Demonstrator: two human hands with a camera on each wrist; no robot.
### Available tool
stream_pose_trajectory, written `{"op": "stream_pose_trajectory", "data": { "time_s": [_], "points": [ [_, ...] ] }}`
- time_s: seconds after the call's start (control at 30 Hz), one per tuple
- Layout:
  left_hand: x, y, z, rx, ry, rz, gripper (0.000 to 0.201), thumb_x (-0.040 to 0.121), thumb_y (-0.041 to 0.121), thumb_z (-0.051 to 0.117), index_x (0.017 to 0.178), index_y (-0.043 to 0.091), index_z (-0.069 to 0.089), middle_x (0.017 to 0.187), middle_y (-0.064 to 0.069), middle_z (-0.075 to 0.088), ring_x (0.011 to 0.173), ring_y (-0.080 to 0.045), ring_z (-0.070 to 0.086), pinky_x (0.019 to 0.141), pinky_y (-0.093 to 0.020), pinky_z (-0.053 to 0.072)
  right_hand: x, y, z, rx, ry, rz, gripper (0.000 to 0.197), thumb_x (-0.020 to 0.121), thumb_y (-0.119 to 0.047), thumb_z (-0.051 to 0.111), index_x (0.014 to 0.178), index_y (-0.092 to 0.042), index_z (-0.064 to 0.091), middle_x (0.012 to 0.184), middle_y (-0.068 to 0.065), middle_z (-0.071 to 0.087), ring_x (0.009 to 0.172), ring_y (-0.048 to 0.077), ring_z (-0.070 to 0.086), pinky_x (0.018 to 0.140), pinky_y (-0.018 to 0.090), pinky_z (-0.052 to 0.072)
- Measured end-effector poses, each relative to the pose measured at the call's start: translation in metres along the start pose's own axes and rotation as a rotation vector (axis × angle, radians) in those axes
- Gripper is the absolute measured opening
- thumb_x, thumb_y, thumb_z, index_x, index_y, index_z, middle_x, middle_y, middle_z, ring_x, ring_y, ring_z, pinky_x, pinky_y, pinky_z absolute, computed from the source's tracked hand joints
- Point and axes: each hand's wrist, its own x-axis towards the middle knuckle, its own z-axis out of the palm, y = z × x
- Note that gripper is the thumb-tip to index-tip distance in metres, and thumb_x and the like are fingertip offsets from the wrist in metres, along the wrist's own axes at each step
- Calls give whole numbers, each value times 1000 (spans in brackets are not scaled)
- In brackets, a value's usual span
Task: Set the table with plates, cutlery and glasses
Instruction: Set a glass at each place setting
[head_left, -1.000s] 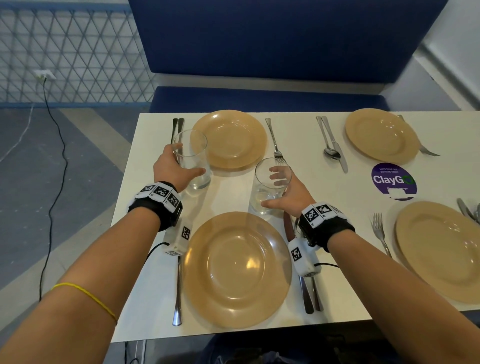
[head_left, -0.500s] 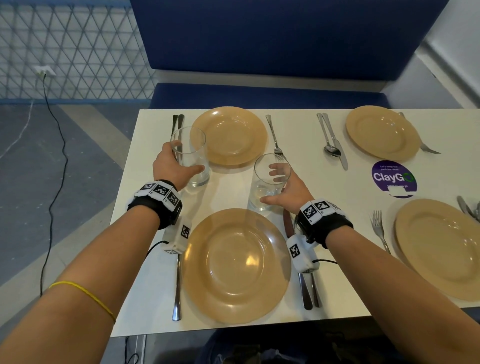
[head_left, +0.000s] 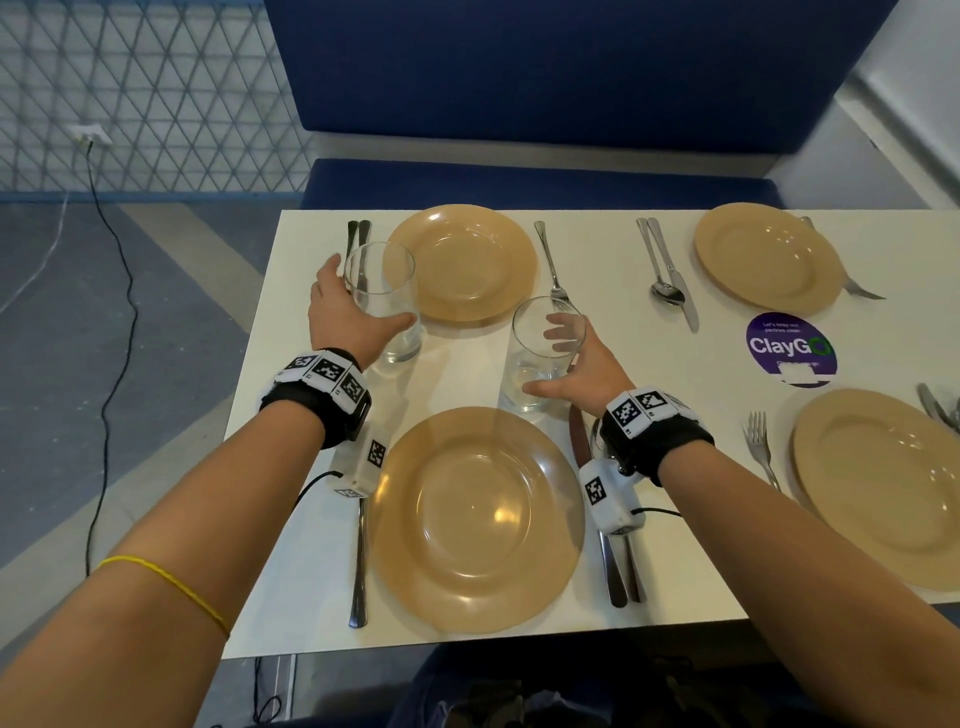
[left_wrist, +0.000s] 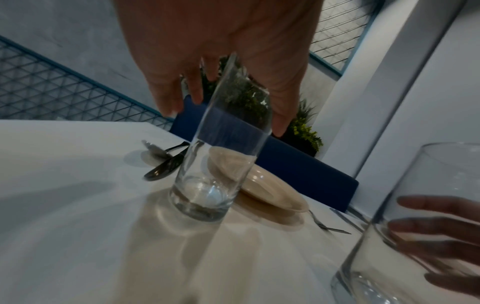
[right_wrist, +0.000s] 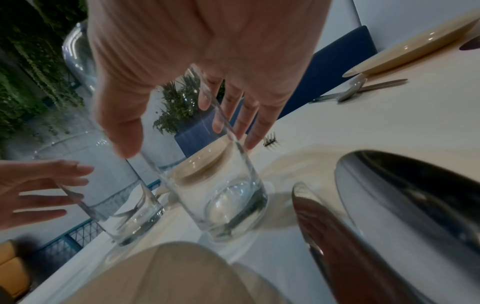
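Two clear empty glasses stand upright on the white table (head_left: 457, 374). The left glass (head_left: 384, 301) (left_wrist: 221, 164) is beside the far tan plate (head_left: 467, 265). My left hand (head_left: 345, 312) cups it loosely, fingers straight behind it and thumb in front. The right glass (head_left: 543, 353) (right_wrist: 221, 185) stands just beyond the near tan plate (head_left: 475, 519). My right hand (head_left: 582, 364) is spread round it, its fingers (right_wrist: 249, 115) straight behind the glass and the thumb at the base. A fork (head_left: 359, 561) lies left of the near plate. A knife and spoon (head_left: 618, 566) lie to its right, under my wrist.
Two more tan plates (head_left: 766, 260) (head_left: 883, 488) sit to the right, with a fork (head_left: 759, 447), a spoon and knife (head_left: 667, 275) and a far fork (head_left: 551, 265) between the settings. A purple sticker (head_left: 790, 345) is on the table. A blue bench (head_left: 519, 182) runs along the far edge.
Both glasses stand in the same spots with my hands still around them. The head view has tipped slightly.
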Motion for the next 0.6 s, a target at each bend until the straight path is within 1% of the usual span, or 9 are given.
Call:
{"op": "stream_pose_trajectory", "data": {
  "time_s": [0.07,0.13,0.2,0.23,0.3,0.4,0.47,0.57,0.6],
  "points": [
    [-7,10,-4,6,86,57,103,65,35,82,146,14,23,146,-7,35,135,-24,33,111,-35,30,-1,-6,-9,-14,-21,-35,91,61,-15,87,135,-22,35,129,-1,47,117,12,44,93,26,39],
    [-18,26,-9,18,166,155,95,67,38,78,144,13,27,143,-5,36,134,-21,31,108,-26,27,-2,-15,-23,-35,-55,-80,97,59,-20,88,138,-24,33,135,0,46,124,12,42,102,30,38],
    [-29,50,-9,11,191,261,83,71,38,73,141,15,33,139,-2,40,131,-17,34,101,-17,25,-4,-25,-40,-41,-70,-126,97,59,-24,88,139,-25,32,139,-1,45,127,11,41,106,33,37],
    [-36,64,-7,3,174,307,77,73,37,71,139,16,36,137,0,42,128,-15,36,100,-17,26,-5,-30,-48,-28,-55,-138,93,62,-24,86,139,-25,33,138,-1,45,126,10,41,105,32,37],
    [-51,95,4,-35,128,366,68,75,34,70,134,19,42,132,2,47,122,-12,41,99,-20,34,-6,-36,-69,19,22,-159,79,71,-26,80,137,-25,37,134,-2,48,123,10,43,104,31,38],
    [-78,144,35,-120,40,394,58,78,31,69,130,21,45,126,6,51,113,-6,47,95,-20,38,-4,-34,-109,41,156,-176,64,79,-31,73,134,-24,42,127,-4,51,119,11,46,102,31,39],
    [-96,173,67,-174,-36,396,54,80,30,68,129,22,45,123,7,53,110,-4,47,93,-20,39,-2,-21,-141,10,221,-177,61,80,-34,71,133,-23,44,129,-2,51,118,11,47,102,31,39],
    [-117,214,127,-234,-135,375,53,82,28,67,129,21,45,122,5,56,111,-8,51,94,-24,43,-1,11,-197,-64,311,-161,57,81,-33,70,132,-23,46,131,0,53,120,14,48,103,33,40],
    [-122,227,150,-242,-161,365,53,82,28,67,130,21,45,123,4,56,111,-9,51,95,-25,44,-2,24,-217,-74,340,-148,57,81,-31,70,133,-22,47,131,1,53,122,15,48,102,32,40]
  ]
}}
